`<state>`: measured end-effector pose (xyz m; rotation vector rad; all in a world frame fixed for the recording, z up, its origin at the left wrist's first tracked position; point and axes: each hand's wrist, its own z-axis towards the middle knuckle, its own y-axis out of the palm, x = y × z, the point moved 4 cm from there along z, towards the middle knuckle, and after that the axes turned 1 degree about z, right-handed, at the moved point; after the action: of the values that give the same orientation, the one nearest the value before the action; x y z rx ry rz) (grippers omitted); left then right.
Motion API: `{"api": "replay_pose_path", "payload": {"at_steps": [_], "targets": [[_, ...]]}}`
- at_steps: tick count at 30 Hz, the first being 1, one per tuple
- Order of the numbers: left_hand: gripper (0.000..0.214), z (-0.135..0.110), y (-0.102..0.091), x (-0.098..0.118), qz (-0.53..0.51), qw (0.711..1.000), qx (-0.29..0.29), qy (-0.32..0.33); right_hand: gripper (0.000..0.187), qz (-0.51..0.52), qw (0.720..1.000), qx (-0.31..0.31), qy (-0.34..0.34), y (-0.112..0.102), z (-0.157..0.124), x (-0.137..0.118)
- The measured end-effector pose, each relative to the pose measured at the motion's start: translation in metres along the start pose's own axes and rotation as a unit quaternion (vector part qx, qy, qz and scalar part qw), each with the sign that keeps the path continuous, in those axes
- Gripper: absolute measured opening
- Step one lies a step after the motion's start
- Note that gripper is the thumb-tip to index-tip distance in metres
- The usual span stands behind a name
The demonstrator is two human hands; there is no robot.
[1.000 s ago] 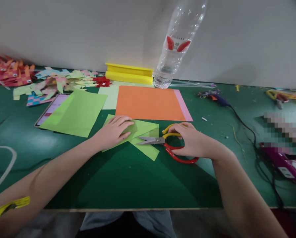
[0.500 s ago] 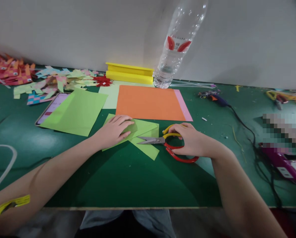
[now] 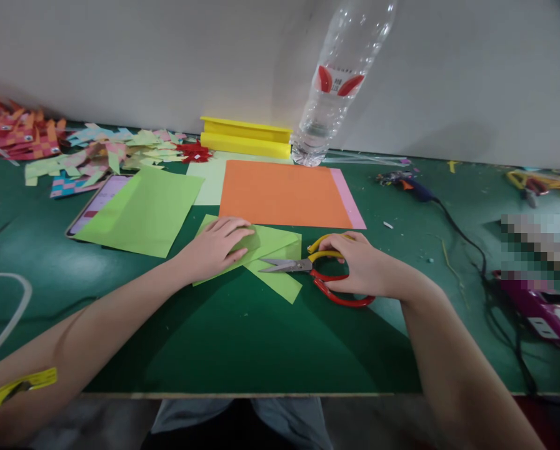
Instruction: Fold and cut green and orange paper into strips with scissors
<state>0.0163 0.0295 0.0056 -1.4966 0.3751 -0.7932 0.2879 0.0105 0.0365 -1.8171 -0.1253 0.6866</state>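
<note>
Scissors [image 3: 302, 265] are sitting in the right hand [image 3: 362, 265], which is gripping the yellow and red handles. Its 2 blades are standing parted, pointing left over green paper [image 3: 277, 281]; can't tell if they're touching it. Left hand [image 3: 221, 244] is lying palm-down on that paper, not clenched. Orange sheet [image 3: 280, 194] is lying just beyond; bottle [image 3: 324, 112] is standing behind it.
</note>
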Motion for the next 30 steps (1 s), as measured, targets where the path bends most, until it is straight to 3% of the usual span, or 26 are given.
{"api": "replay_pose_path", "payload": {"at_steps": [30], "targets": [[0.042,-0.0004,-0.0005,-0.0005,0.011,1.000,0.001,0.001,0.049,0.009,1.000,0.010,0.017,-0.0014,0.0009,0.0030]]}}
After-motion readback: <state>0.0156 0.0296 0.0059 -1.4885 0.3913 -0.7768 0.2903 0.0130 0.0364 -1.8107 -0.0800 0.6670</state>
